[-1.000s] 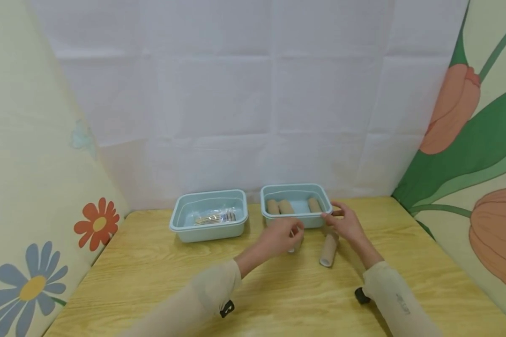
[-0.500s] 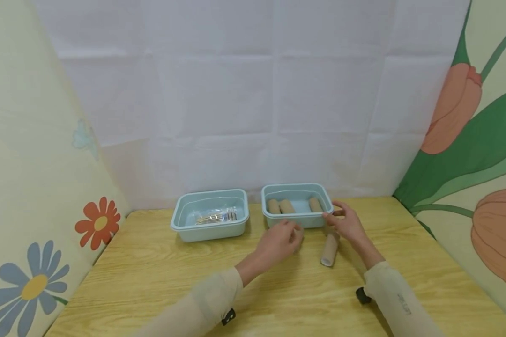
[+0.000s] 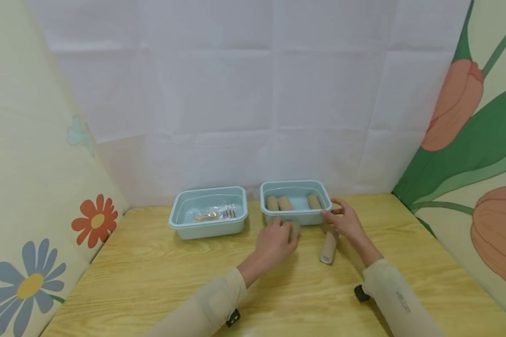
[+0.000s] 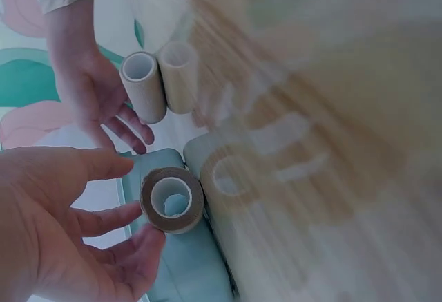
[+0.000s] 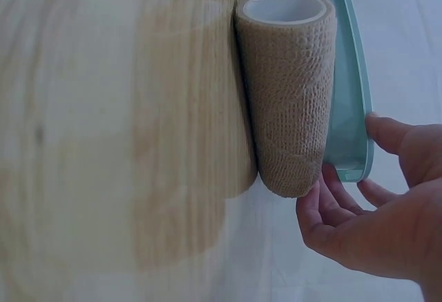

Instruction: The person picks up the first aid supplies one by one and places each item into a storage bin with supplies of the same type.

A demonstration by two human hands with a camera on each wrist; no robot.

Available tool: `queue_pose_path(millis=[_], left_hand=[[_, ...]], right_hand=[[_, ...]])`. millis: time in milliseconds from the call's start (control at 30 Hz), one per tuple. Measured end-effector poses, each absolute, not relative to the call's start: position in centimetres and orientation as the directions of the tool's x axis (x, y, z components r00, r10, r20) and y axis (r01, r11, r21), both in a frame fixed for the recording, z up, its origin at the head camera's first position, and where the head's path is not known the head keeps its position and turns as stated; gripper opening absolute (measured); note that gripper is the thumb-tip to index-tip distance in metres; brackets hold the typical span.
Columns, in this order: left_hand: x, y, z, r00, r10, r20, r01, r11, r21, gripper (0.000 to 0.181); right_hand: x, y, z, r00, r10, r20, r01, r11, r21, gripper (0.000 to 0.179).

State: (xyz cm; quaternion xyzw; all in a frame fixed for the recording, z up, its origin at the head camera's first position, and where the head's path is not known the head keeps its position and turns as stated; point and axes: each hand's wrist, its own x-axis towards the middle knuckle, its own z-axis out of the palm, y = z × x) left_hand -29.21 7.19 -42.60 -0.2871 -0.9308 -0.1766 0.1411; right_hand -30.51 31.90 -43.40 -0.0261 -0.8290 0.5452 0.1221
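In front of the right blue plastic tray stands a tan bandage roll. My left hand is beside it, fingers loosely bent and fingertips at its side; the thumb is clear of the roll in the left wrist view. My right hand holds that tray's front right corner, thumb on the rim and fingers at the end wall. Another tan bandage roll lies by the right hand, whose fingertips are close to its far end. Several more bandage rolls sit inside the tray.
Left of it is a second blue tray with a clear packet of thin gold-coloured sticks. Both trays stand at the back of the wood-grain table, before a white sheet. Flower-patterned cloth hangs at both sides.
My left hand has shifted slightly left, and the bandage roll beside it now shows closer to the tray's front. The right hand has stayed at the tray's corner.
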Motion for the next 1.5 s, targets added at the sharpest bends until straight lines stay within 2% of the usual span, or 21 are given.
queue_pose_path(millis=[400,667,933,1200,1500], left_hand=[[-29.4,6.6,-42.7,-0.854,0.474,0.214,0.516,0.723,0.46,0.033],[-29.8,6.4,-42.9,-0.851,0.481,0.213,0.514,0.674,0.531,0.034],[-30.2,5.9,-43.0,-0.827,0.485,0.284,0.553,0.614,0.563,0.034],[-30.5,5.8,-43.1,-0.833,0.486,0.263,0.536,0.597,0.597,0.032],[-30.8,5.4,-42.9,-0.815,0.522,0.25,0.544,0.544,0.638,0.028]], right_hand=[[-30.6,31.6,-43.4,-0.968,0.184,0.172,-0.093,0.376,-0.922,0.064],[-30.4,31.7,-43.5,-0.964,0.196,0.18,-0.09,0.398,-0.913,0.063],[-30.7,31.6,-43.5,-0.964,0.208,0.165,-0.068,0.408,-0.911,0.063],[-30.6,31.5,-43.5,-0.962,0.209,0.175,-0.074,0.416,-0.906,0.062],[-30.7,31.7,-43.5,-0.962,0.204,0.183,-0.081,0.424,-0.902,0.062]])
